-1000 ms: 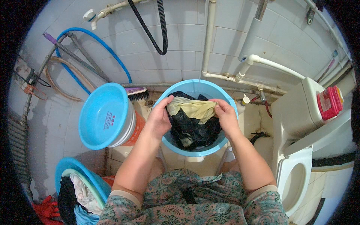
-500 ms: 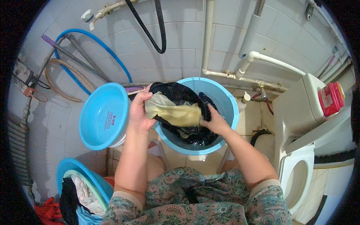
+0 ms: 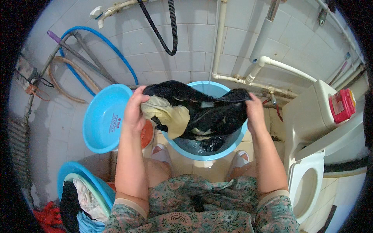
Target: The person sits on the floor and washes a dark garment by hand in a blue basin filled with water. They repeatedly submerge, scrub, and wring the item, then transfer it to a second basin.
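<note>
A wet black garment (image 3: 217, 116) is stretched by its upper edge above a large blue basin (image 3: 190, 152), with a pale yellow cloth piece, like a pocket lining (image 3: 171, 116), hanging out at its left. My left hand (image 3: 135, 110) is closed on the garment's left end, beside the yellow piece. Gripping the right end is my right hand (image 3: 255, 112). The lower folds hang into the basin, where water shows and more dark cloth (image 3: 213, 143) lies. The garment's exact kind is unclear.
A second blue basin (image 3: 103, 116) leans at the left, above something orange-red (image 3: 147, 134). Lower left, a blue tub (image 3: 74, 167) holds clothes. A toilet (image 3: 307, 163) stands at the right, a red pack (image 3: 342, 105) on its tank. Pipes (image 3: 248, 80) run along the tiled wall.
My right hand has moved up and right, spreading the bunched black garment wide. The yellow piece has dropped loose toward the left, and the garment now covers more of the basin.
</note>
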The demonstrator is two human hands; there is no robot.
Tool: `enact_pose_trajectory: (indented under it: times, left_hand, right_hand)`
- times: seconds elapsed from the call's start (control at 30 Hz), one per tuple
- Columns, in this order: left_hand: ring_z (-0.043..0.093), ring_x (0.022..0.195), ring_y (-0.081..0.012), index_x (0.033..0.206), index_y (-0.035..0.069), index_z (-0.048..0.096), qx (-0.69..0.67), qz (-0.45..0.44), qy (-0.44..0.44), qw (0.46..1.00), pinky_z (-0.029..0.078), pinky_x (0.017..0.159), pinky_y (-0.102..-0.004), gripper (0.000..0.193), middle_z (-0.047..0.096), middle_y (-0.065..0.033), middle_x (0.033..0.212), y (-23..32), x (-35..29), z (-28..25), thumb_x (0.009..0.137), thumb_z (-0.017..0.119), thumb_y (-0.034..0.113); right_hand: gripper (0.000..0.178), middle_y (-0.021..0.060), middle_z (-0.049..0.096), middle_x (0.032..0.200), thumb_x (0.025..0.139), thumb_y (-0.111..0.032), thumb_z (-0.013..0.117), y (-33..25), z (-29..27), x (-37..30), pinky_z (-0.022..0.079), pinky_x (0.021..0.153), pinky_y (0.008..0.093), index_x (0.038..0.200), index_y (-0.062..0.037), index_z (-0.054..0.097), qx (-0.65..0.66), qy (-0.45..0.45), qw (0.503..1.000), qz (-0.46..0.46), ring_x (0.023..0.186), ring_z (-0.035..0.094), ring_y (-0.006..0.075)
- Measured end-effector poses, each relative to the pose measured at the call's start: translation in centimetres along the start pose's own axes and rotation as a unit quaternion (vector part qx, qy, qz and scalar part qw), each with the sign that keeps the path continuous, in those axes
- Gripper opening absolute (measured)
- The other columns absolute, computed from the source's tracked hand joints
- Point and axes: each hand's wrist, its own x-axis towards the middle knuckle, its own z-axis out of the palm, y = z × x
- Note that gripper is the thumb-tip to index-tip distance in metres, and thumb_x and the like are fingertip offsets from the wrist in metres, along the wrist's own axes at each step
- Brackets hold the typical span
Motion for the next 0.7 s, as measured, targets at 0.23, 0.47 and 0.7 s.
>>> enact_pose_trajectory:
  times: [0.23, 0.47, 0.7]
  left_hand:
    - [0.042, 0.118, -0.0364, 0.130, 0.005, 0.037, 0.698, 0.096, -0.130, 0.697, 0.036, 0.100, -0.0405, 0.064, 0.042, -0.0214, 0.128, -6.6, 1.0, 1.0, 0.074, 0.064, 0.017]
    - [0.051, 0.111, -0.0360, 0.133, 0.004, 0.036, 0.527, 0.069, -0.196, 0.824, 0.039, 0.095, -0.0398, 0.076, 0.050, -0.0218, 0.122, -13.6, -0.7, 7.0, 0.071, 0.072, 0.026]
    - [0.062, 0.085, -0.0174, 0.108, -0.001, 0.060, 0.088, -0.216, -0.155, 0.960, 0.050, 0.076, -0.0294, 0.028, 0.065, -0.0094, 0.100, -8.0, 0.8, 7.2, 0.085, 0.056, 0.015]
  right_hand:
    - [0.034, 0.0072, 0.065, 0.082, 0.070, 0.004, 0.045, -2.9, -0.1, -2.0, 0.046, 0.070, 0.0247, 0.099, 0.0010, 0.063, -0.059, -0.013, 0.997, -0.054, 0.076, 0.059, 0.0135]
    - [0.035, 0.0080, 0.066, 0.081, 0.066, 0.005, 0.046, -4.4, 0.9, -4.6, 0.046, 0.071, 0.0261, 0.096, 0.0020, 0.063, -0.139, -0.080, 0.978, -0.134, 0.075, 0.060, 0.0139]
    - [0.040, 0.0104, 0.067, 0.092, 0.068, -0.002, 0.056, -3.0, -2.9, -1.4, 0.050, 0.077, 0.0357, 0.108, -0.0050, 0.059, -0.460, -0.003, 0.880, -0.121, 0.085, 0.064, 0.0284]
